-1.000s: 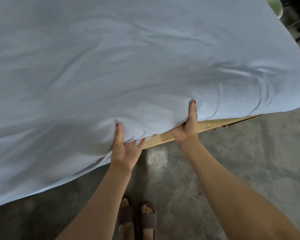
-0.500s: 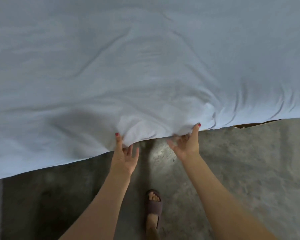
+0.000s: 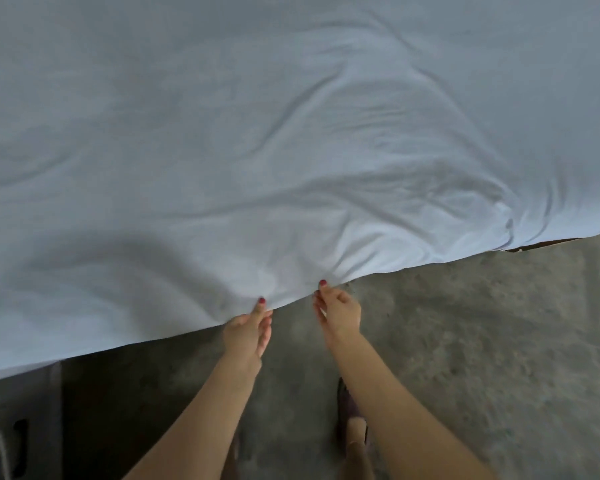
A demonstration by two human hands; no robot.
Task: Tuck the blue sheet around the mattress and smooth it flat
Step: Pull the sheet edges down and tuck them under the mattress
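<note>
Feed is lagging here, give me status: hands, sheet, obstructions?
Left hand and right hand both pinching the blue sheet hem. Wrinkles fan above them. Nothing blocking.

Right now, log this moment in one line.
left hand: pinching blue sheet edge | right hand: pinching edge | sheet: wrinkled, untucked here

This looks like a plain sleeping room or a bedding workspace rather than a furnished bedroom, since a wide blue sheet [image 3: 257,140] covers a mattress above a bare, mottled concrete floor [image 3: 482,341], with a cardboard box [image 3: 32,410] at lower left.
</note>
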